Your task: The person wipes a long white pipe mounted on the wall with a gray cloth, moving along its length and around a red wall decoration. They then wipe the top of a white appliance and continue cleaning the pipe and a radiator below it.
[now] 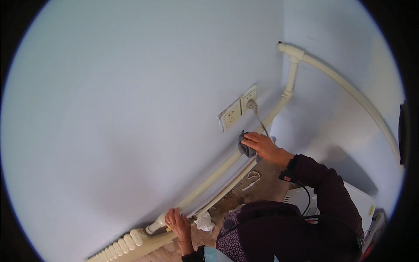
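My right hand [262,145] presses a crumpled dark grey cloth [246,145] onto the cream pipe [209,180] that runs along the wall, below the wall sockets [232,114]. At the lower middle, my left hand [178,222] rests with bent fingers on the same pipe near its fitting beside the ribbed radiator [126,244]. A plug [252,105] sits in the right-hand socket, and its cord hangs down behind my right hand. A thinner lower pipe [226,191] runs beneath the thick one.
A vertical pipe [291,77] in the corner joins another long pipe [353,93] on the right wall. A white appliance [353,199] stands at the lower right. A crumpled white plastic or paper piece [204,222] and a white strip [253,180] lie on the brown floor.
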`<move>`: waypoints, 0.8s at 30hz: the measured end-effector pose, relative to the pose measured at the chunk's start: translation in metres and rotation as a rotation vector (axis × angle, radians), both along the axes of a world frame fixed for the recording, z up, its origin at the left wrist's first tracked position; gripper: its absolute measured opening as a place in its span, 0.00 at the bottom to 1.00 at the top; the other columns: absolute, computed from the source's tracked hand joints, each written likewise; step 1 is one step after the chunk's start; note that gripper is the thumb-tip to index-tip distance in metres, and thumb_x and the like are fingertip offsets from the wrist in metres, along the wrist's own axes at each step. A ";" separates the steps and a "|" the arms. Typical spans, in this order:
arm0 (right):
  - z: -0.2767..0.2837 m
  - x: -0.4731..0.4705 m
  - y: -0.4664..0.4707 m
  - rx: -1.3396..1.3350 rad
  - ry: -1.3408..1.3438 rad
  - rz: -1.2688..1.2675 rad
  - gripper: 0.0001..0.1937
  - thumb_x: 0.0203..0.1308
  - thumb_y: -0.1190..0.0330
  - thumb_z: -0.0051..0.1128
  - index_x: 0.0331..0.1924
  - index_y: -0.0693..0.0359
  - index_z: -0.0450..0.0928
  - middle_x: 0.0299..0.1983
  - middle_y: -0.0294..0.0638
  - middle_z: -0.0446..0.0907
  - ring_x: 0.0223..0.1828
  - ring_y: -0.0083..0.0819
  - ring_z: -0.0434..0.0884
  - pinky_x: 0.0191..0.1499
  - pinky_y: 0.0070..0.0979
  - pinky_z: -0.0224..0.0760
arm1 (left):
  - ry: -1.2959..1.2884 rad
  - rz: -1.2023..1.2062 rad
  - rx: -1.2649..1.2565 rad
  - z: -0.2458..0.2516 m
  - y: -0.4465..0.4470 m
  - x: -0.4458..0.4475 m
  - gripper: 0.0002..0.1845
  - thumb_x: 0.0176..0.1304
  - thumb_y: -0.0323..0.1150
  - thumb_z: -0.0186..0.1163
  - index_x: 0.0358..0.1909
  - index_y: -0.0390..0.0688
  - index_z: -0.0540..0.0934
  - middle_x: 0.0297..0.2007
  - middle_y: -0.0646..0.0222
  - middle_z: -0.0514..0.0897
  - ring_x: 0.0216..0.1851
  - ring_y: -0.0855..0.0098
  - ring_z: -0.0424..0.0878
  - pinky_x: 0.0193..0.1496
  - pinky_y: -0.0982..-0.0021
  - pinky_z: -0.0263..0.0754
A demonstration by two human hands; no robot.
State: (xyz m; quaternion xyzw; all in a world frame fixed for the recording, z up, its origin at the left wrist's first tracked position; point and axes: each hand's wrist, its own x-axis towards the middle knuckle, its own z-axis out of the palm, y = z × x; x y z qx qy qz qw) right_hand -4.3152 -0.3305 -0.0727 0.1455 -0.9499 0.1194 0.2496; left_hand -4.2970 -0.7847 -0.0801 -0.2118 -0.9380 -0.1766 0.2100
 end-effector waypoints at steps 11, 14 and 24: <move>-0.019 0.003 0.029 -0.092 -0.012 -0.247 0.29 0.44 0.81 0.54 0.56 0.53 0.69 0.57 0.43 0.69 0.58 0.42 0.69 0.50 0.31 0.71 | 0.079 -0.073 -0.031 -0.008 -0.004 -0.012 0.17 0.51 0.23 0.55 0.45 0.37 0.73 0.45 0.54 0.75 0.49 0.51 0.70 0.57 0.52 0.58; 0.009 0.026 0.033 -0.357 -0.001 -0.222 0.29 0.41 0.82 0.53 0.53 0.52 0.72 0.53 0.41 0.72 0.56 0.41 0.71 0.49 0.30 0.71 | 0.191 -0.175 -0.111 -0.009 -0.004 -0.031 0.14 0.60 0.27 0.54 0.48 0.39 0.76 0.46 0.54 0.79 0.46 0.50 0.74 0.49 0.55 0.71; 0.149 0.249 0.162 -0.127 0.630 -0.828 0.25 0.40 0.83 0.59 0.49 0.58 0.76 0.48 0.46 0.77 0.51 0.44 0.76 0.52 0.29 0.70 | 0.007 -0.111 -0.120 -0.011 0.029 -0.038 0.14 0.62 0.35 0.56 0.47 0.41 0.77 0.40 0.56 0.81 0.42 0.52 0.76 0.45 0.54 0.71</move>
